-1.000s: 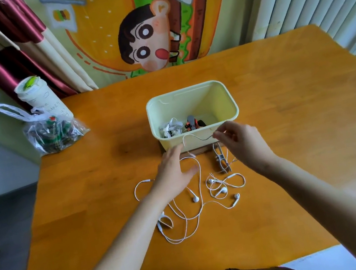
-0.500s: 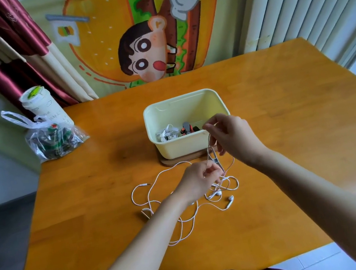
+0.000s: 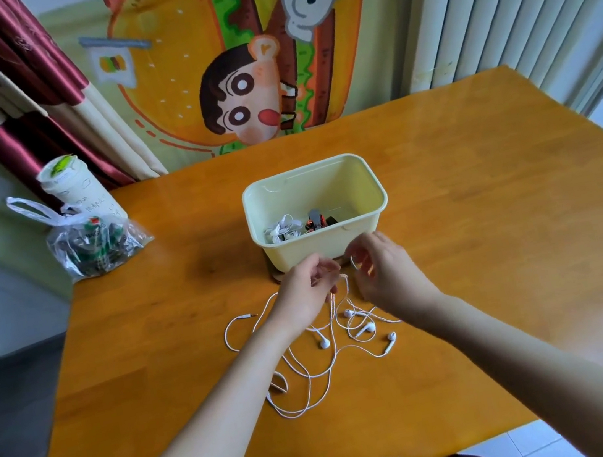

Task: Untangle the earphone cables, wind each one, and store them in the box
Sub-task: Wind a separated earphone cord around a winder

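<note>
A tangle of white earphone cables [image 3: 310, 376] lies on the wooden table in front of a pale yellow box [image 3: 367, 224]. Several earbuds [image 3: 366, 329] lie among the loops, and a plug end [image 3: 245, 316] trails left. The box holds a wound white earphone [image 3: 281, 227] and a small dark orange item [image 3: 317, 221]. My left hand [image 3: 309, 293] pinches a strand just before the box. My right hand [image 3: 384, 274] pinches the same cable close beside it, fingers curled around a small loop.
A white cup [image 3: 77, 191] and a clear plastic bag [image 3: 92, 241] of dark items sit at the table's far left corner. A cartoon curtain hangs behind the table. The table edge runs near my body, with floor at left and right.
My right hand has dropped from the box's rim to the table in front of it. My left hand has moved up to meet it, and both now pinch the cable close together.
</note>
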